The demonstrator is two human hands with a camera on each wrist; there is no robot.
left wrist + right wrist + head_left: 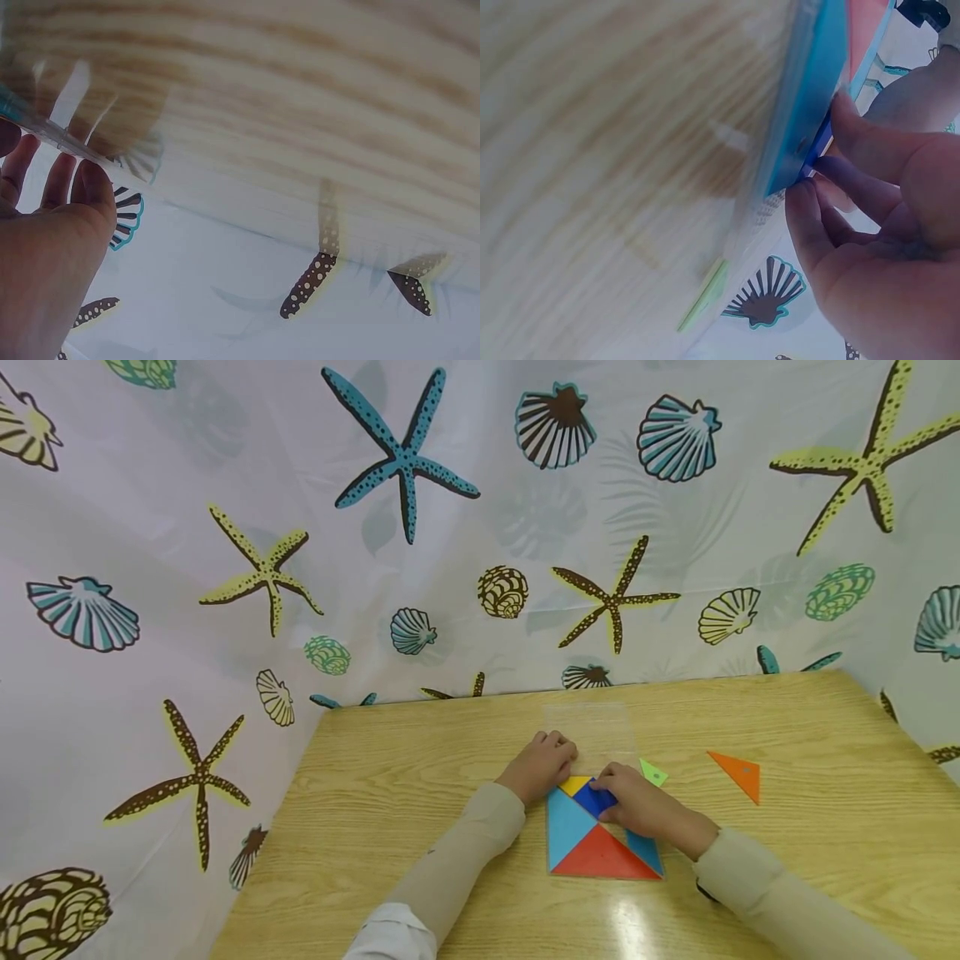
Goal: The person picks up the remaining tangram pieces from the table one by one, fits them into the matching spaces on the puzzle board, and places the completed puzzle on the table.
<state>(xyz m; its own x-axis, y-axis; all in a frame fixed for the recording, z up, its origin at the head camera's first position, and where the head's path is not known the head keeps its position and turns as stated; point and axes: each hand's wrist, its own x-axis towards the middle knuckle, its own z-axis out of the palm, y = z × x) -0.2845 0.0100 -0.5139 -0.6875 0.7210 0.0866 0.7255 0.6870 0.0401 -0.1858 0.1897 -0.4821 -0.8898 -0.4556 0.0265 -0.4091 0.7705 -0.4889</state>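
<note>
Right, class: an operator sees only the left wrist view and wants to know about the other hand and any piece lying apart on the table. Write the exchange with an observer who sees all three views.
Operator: I can see just the left hand. What is the right hand doing?
Observer: It is pinching a dark blue piece between its thumb and fingers.
Operator: Does any piece lie apart from the others, on the bare table?
Observer: Yes, an orange triangle lies there, off to the right of the right hand in the head view.
</note>
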